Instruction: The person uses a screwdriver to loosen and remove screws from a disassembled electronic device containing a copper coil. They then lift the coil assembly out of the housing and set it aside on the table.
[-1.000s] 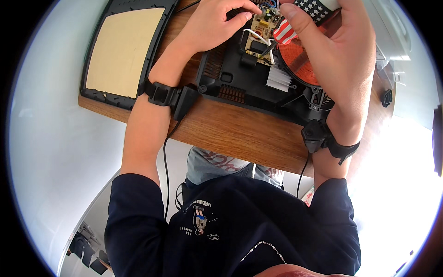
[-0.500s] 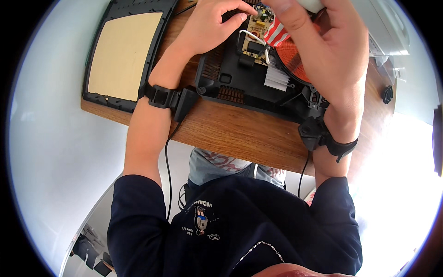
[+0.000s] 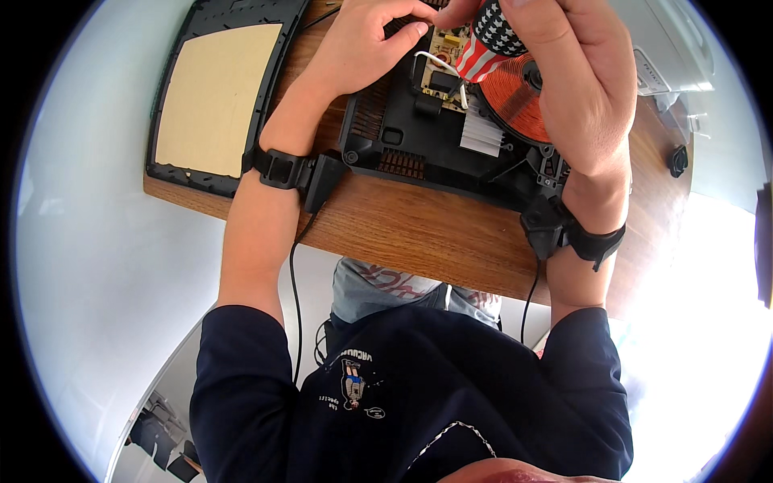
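An opened induction cooker base [image 3: 451, 173] lies before me, its black housing holding a circuit board [image 3: 441, 97], a finned silver heat sink [image 3: 481, 135] and a round copper coil [image 3: 515, 105]. My right hand [image 3: 588, 88] is closed round a screwdriver [image 3: 485, 44], whose thick handle has white stars on black and red and white stripes. The tool slants down to the left over the board, near a white wire [image 3: 435, 58]; its exact tip contact is hard to make out. My left hand [image 3: 366, 48] rests at the board's far left edge, thumb and index finger apart.
A black-framed panel with a cream inner sheet [image 3: 213, 97] lies on the wooden table [image 3: 403, 217] at left. A white boxy thing [image 3: 672, 48] stands far right, with a small black object [image 3: 678, 161] nearer. Cables run from the black bands on both wrists.
My right hand has shifted slightly, and the screwdriver has turned, so its starred part now shows. A finger of that hand now reaches left past the handle. My left hand has hardly moved.
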The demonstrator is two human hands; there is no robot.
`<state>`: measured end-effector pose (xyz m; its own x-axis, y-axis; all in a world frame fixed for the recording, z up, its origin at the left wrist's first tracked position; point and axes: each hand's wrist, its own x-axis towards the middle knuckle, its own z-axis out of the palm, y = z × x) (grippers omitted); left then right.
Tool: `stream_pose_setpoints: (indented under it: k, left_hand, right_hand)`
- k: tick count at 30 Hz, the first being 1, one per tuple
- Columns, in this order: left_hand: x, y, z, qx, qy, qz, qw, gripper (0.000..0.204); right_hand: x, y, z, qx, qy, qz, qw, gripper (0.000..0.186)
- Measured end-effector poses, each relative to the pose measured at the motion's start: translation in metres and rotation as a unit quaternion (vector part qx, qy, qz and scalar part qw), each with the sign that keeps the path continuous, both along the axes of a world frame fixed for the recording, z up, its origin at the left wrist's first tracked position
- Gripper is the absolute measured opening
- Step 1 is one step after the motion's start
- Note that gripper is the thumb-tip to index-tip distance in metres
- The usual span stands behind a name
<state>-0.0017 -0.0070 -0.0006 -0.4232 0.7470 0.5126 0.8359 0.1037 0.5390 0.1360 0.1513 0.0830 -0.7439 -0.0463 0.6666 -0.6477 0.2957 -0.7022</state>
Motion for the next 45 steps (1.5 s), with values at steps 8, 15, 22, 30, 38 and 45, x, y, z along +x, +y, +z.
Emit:
stream_pose_setpoints:
  k: [8, 15, 22, 30, 38, 45]
  left_hand:
    - [0.000, 0.001, 0.002, 0.006, -0.008, -0.010, 1.000, 0.012]
    - [-0.008, 0.003, -0.003, 0.016, 0.001, -0.031, 0.999, 0.008]
    - [-0.001, -0.001, -0.002, 0.033, 0.001, -0.020, 0.999, 0.008]
    - [0.000, 0.000, 0.000, 0.022, -0.010, -0.018, 1.000, 0.009]
    - [0.000, 0.000, -0.001, 0.026, -0.014, -0.017, 0.999, 0.009]
    - [-0.001, 0.000, -0.001, 0.025, -0.009, -0.016, 1.000, 0.008]
  right_hand:
    - [-0.002, 0.000, -0.004, -0.023, -0.013, 0.020, 0.999, 0.024]
    - [-0.005, 0.002, -0.007, -0.024, -0.017, 0.023, 0.999, 0.024]
    - [-0.006, -0.002, -0.001, -0.034, 0.006, 0.062, 0.998, 0.024]
    - [0.003, -0.006, 0.009, -0.029, -0.020, 0.051, 0.998, 0.026]
    - [0.001, -0.007, 0.007, -0.043, -0.019, 0.057, 0.997, 0.027]
    - [0.001, -0.006, 0.007, -0.046, -0.032, 0.060, 0.997, 0.027]
